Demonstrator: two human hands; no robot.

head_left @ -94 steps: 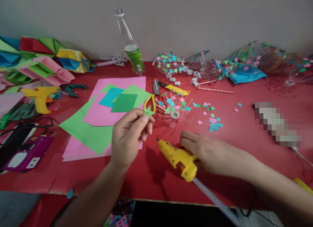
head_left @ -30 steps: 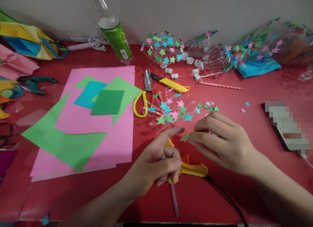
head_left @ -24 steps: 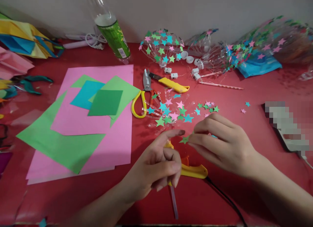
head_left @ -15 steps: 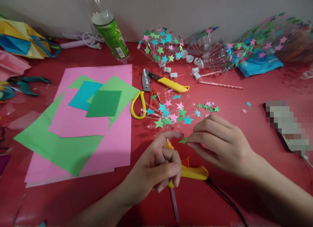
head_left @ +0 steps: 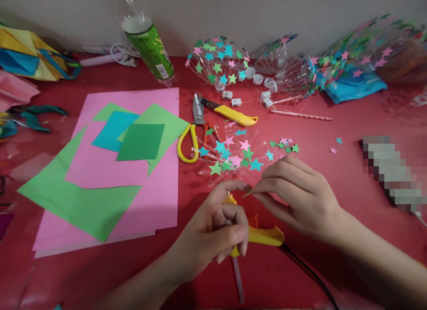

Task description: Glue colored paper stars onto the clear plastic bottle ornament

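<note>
We hold a small green star (head_left: pixel 247 194) in the pinching grip of our right hand (head_left: pixel 298 192), nearly edge-on to us, above the near middle of the red bench (head_left: pixel 203 287). Our left hand (head_left: pixel 216 227) is just left of it, index fingertip near the star and the other fingers curled; we cannot tell whether that grip encloses anything. Partly hidden behind the left hand is a yellow glue gun (head_left: pixel 267 235), its nozzle toward the far side, a glue stick (head_left: pixel 238 281) jutting to the near side and a black cord (head_left: pixel 310 269) running right. Just beyond our hands we see clear plastic strips bearing paper stars (head_left: pixel 255 164), with loose stars (head_left: pixel 295 148) to the right. Scissors (head_left: pixel 198 110) and a yellow knife (head_left: pixel 236 115) lie farther off. On the left, coloured paper sheets (head_left: pixel 163 201) overlap, and a green-labelled bottle (head_left: pixel 147 45) is near the far wall
</note>
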